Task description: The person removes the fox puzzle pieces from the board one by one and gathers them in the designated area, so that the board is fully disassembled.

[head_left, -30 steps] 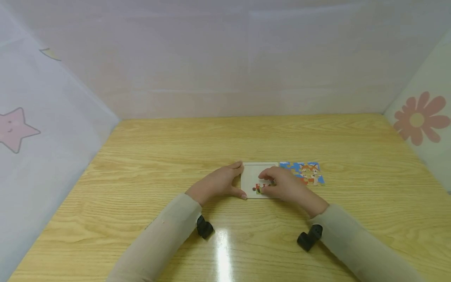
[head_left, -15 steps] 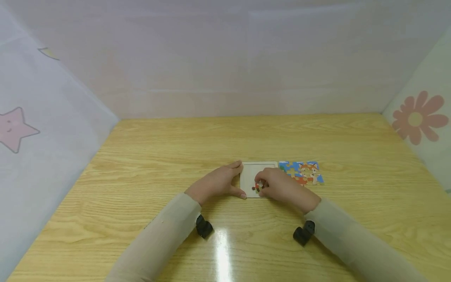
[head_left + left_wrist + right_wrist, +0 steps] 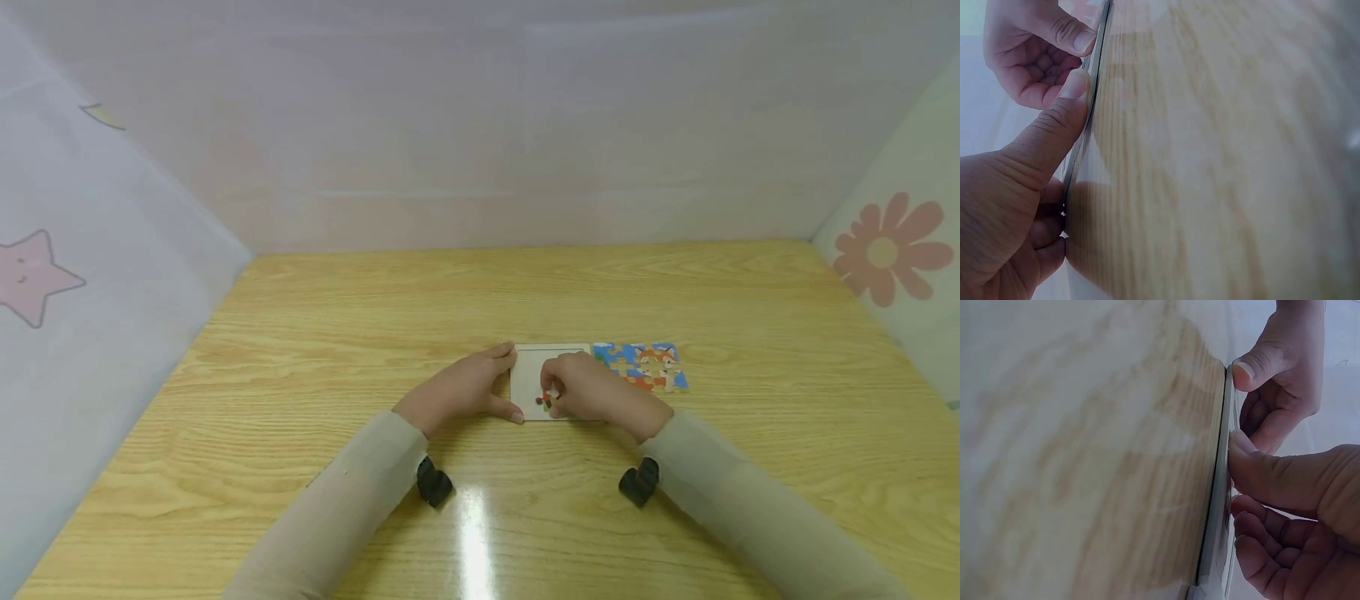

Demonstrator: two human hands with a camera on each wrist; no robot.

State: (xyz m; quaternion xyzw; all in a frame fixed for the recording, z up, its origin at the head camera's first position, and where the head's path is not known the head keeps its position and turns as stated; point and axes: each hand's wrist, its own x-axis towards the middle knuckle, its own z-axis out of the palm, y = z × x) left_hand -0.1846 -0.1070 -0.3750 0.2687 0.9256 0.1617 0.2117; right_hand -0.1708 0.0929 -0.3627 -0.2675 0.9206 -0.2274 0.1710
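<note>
In the head view a pale puzzle tray (image 3: 528,371) lies flat on the table. My left hand (image 3: 467,388) grips its left side, thumb at the near corner and fingers at the far corner. Over the tray, my right hand (image 3: 596,390) pinches a small red and green jigsaw piece (image 3: 547,402), which the fingers partly cover. Beside the tray on the right is a group of jigsaw pieces (image 3: 671,367) with a fox picture on blue, partly hidden by the right hand. In the left wrist view the left thumb (image 3: 1054,128) presses the tray's edge.
The wooden table (image 3: 360,317) extends around the tray. A pale cloth wall (image 3: 420,142) rises behind it, with printed side walls left and right. Each wrist carries a small black camera, such as the right camera (image 3: 639,482).
My right hand has moved left over the tray, and its fingers have closed round the jigsaw piece. The left hand stays on the tray's left side.
</note>
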